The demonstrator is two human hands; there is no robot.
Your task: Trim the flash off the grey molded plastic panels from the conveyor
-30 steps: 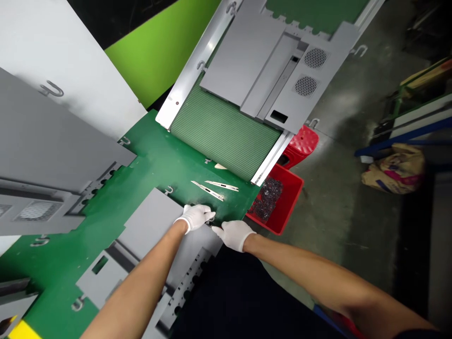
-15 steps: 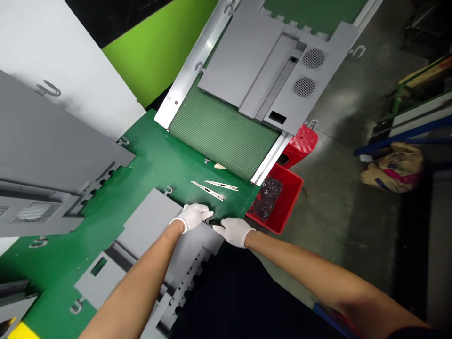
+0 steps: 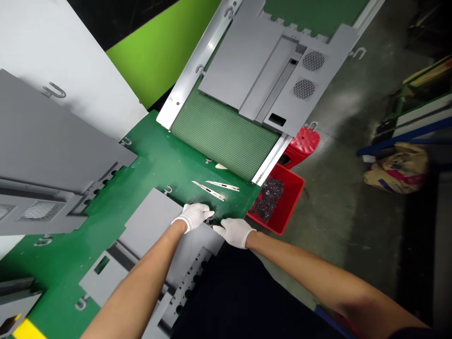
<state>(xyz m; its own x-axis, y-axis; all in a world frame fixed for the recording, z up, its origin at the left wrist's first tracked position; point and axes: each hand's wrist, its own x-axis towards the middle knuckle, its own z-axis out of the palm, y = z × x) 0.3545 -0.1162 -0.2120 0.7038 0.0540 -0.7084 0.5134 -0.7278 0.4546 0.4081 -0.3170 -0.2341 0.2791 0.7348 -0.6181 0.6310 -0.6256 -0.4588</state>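
A grey plastic panel lies on the green table in front of me, with hook-shaped tabs sticking out from its edges. My left hand, in a white glove, has its fingers closed at the panel's far right corner, pinching a small grey hook-shaped tab. Just to the right, my right hand, also gloved, is closed beside the same corner. Its thumb and fingertips meet near the panel's edge; what they hold, if anything, is too small to make out. Beyond the hands lie two slim utility knives.
A green conveyor belt carries another grey panel. More grey panels stand at left. A red bin of dark scraps sits below the table's right edge, near a red stool. A crumpled sack lies on the floor.
The view has shifted very slightly, so things sit a little further right. Both hands stay at the same corner of the panel.
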